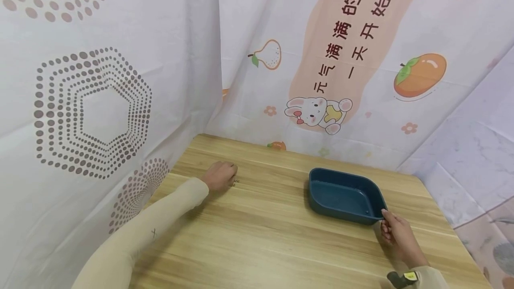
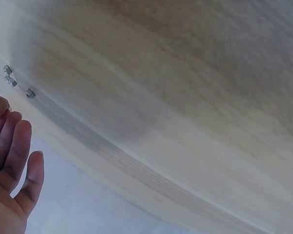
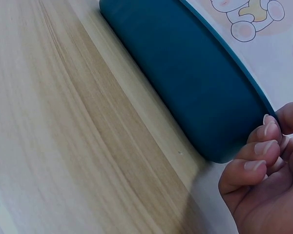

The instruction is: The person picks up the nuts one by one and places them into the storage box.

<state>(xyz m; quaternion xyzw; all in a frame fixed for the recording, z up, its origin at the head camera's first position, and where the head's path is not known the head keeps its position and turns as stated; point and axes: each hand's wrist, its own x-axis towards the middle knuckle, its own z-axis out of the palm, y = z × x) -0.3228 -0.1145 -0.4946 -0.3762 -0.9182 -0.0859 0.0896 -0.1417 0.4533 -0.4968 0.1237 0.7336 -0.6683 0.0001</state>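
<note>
A dark blue plastic bin (image 1: 341, 193) stands on the right part of the table; a tiny spot shows on its floor near the front right corner. My right hand (image 1: 401, 237) pinches the bin's rim at that corner, thumb above and fingers curled outside, as the right wrist view also shows. Over at the far left, my left hand (image 1: 220, 175) is low over the table beside several small metal nuts (image 2: 29, 93). Its thumb and forefinger tips meet in the left wrist view; whether anything sits between them is too small to tell.
The wood-grain table (image 1: 257, 244) is bounded by a dotted white cloth (image 1: 172, 79) at the left, a printed cloth (image 1: 249, 101) with a rabbit behind, and a marbled cloth (image 1: 478, 155) at the right.
</note>
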